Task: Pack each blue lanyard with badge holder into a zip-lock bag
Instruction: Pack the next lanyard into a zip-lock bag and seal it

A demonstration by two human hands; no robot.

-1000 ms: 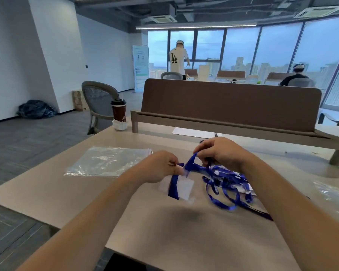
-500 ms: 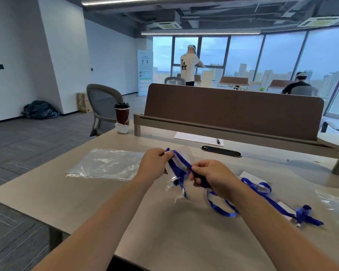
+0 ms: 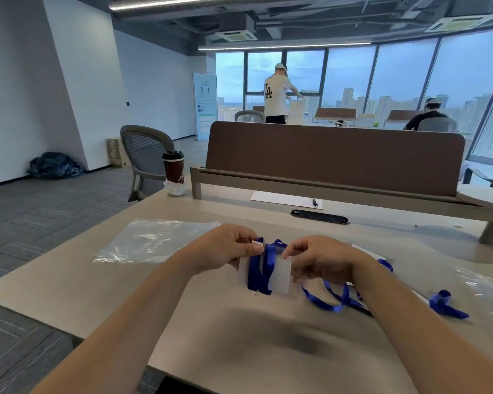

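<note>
I hold the badge holder [image 3: 279,275] upright just above the desk [image 3: 97,282] with the blue lanyard [image 3: 258,271] wound across its face, I judge so the strap bundles flat enough for bagging. My left hand [image 3: 225,248] pinches the holder's top corner and strap, fingers curled. My right hand [image 3: 319,260] clamps the opposite edge. The zip-lock bag [image 3: 154,240] lies flat left of the holder, and the strap's loose loop trails right of it.

A bag [image 3: 154,240] is lying near the tabletop's [image 3: 239,336] left edge, and a cup [image 3: 173,169] is standing at its far left corner. Paper [image 3: 285,199] is lying before the divider [image 3: 333,155]. At mid-table the holder [image 3: 281,275] is sitting between the left hand [image 3: 225,248] and the right hand [image 3: 322,261], its lanyard [image 3: 256,277] trailing rightward.
</note>
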